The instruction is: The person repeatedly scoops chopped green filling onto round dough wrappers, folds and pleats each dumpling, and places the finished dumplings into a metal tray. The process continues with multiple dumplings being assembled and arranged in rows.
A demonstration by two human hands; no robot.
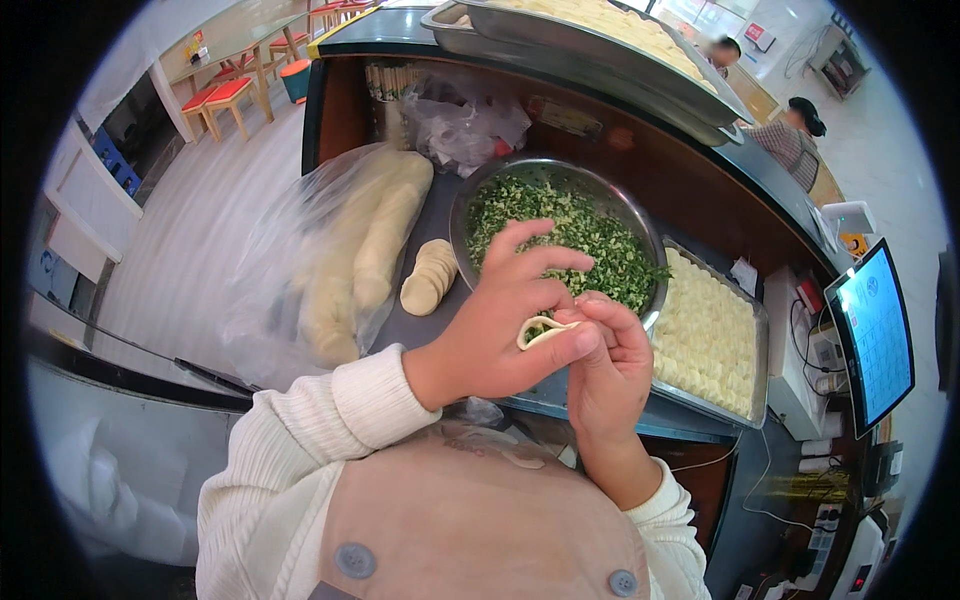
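Note:
Between my left hand (502, 322) and my right hand (615, 360) is a partly folded dumpling wrapper (541, 330) with green filling showing inside. The left thumb and index finger pinch it, its other fingers spread. The right fingertips press its right end. Behind the hands stands a steel bowl (660, 300) of chopped green filling (562, 225). Left of the bowl lies an overlapping row of round dough pieces (429, 279). Farther left, thick dough rolls (390, 225) lie under a clear plastic sheet (285, 225). A metal tray at the right holds rows of folded dumplings (705, 337).
Stacked metal trays (600, 67) with more dumplings sit on the raised shelf. A crumpled plastic bag (469, 124) lies beneath it. At the right stand a monitor (874, 337) and cables. Two people sit beyond the counter. Stools (229, 94) and a table are at the upper left.

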